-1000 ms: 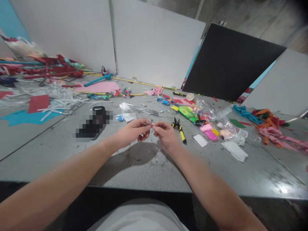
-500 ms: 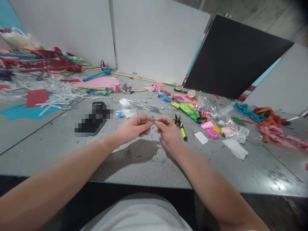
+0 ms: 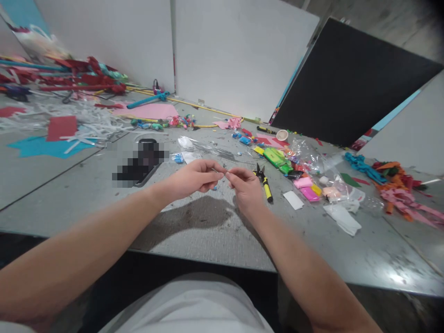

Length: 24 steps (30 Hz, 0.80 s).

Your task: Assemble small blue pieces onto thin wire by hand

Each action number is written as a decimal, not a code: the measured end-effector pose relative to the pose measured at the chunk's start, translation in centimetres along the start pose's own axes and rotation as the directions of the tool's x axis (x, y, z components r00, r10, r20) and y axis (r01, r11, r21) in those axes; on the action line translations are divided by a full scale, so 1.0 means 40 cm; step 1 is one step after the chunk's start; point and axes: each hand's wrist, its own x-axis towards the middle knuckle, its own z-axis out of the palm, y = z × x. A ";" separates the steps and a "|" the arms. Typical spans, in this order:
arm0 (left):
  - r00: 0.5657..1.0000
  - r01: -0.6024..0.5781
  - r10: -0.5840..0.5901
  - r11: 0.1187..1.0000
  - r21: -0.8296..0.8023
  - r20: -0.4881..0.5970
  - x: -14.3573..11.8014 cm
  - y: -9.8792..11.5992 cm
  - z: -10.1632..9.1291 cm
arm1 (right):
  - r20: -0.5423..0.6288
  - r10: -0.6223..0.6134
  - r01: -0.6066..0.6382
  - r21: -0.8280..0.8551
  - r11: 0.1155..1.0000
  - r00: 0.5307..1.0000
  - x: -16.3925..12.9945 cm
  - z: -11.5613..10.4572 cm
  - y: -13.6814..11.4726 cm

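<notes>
Wire [image 3: 219, 172], thin and short, is pinched at mid-frame between left hand [image 3: 194, 179] and right hand [image 3: 244, 187], fingertips nearly meeting above the worktop [image 3: 194, 231], yellow-handled cutters [image 3: 264, 181] just right.

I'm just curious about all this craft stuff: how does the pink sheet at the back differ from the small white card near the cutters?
The pink sheet is far larger than the white card. The pink sheet lies at the back by the boards, with a blue stick at its far edge; the white card lies nearer, right of the yellow-handled cutters, with nothing on it. Both lie flat on the grey table.
</notes>
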 end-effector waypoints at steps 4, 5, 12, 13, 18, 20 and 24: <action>0.999 0.007 -0.005 0.999 -0.044 0.043 -0.003 0.005 -0.007 | 0.038 -0.011 0.011 -0.007 1.000 0.999 -0.002 -0.006 0.002; 0.999 0.006 -0.003 0.999 -0.054 0.047 -0.005 0.009 -0.006 | 0.045 -0.018 0.019 -0.025 0.999 0.999 -0.003 -0.008 0.002; 0.999 0.029 -0.027 0.996 -0.081 0.035 -0.016 0.031 0.009 | 0.093 -0.098 0.111 -0.143 0.984 0.991 -0.011 -0.018 -0.019; 0.999 0.022 -0.020 0.998 -0.066 0.041 -0.016 0.031 0.009 | 0.103 -0.114 0.127 -0.139 0.982 0.988 -0.011 -0.018 -0.023; 0.998 -0.026 0.028 0.999 -0.038 0.064 -0.013 0.025 0.008 | 0.117 -0.143 0.160 -0.151 0.976 0.983 -0.011 -0.015 -0.034; 0.998 -0.027 0.030 0.999 -0.046 0.061 -0.013 0.024 0.009 | 0.116 -0.140 0.159 -0.172 0.972 0.983 -0.010 -0.017 -0.034; 0.998 -0.042 0.044 0.997 -0.058 0.047 -0.015 0.026 0.013 | 0.121 -0.157 0.176 -0.169 0.970 0.980 -0.009 -0.021 -0.032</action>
